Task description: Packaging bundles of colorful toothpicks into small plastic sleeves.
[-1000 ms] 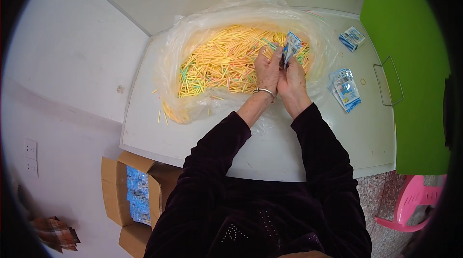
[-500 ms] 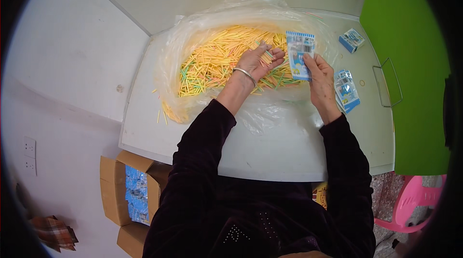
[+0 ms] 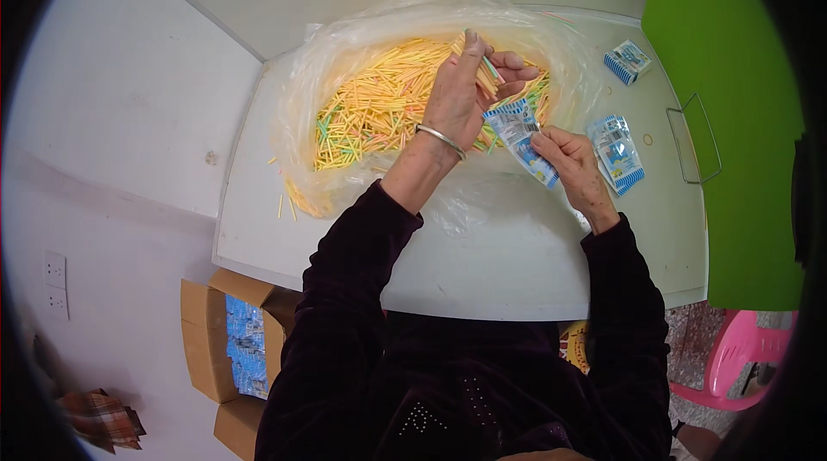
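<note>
My left hand (image 3: 455,99), a bangle at its wrist, is curled around a small bunch of thin pastel sticks (image 3: 488,75). It is raised over a large heap of the same sticks (image 3: 379,99), mostly yellow with some pink and green, in a spread clear plastic bag (image 3: 345,33). In my right hand (image 3: 570,164) a flat blue-and-white packet (image 3: 525,144) is pinched by its lower part. The packet tilts up toward the left, its top end just below the bunch. Whether that end is unsealed I cannot tell.
On the white table (image 3: 482,276), several similar packets (image 3: 617,152) lie right of my right hand. A banded bundle of packets (image 3: 627,62) sits farther back, near a wire handle (image 3: 694,138). Below left stands a cardboard box (image 3: 203,345) of blue packets; a pink chair (image 3: 732,362) is lower right.
My left hand has lifted and turned, with the bunch more upright in it. My right hand has brought the packet down and leftward, tilting it toward the left hand.
</note>
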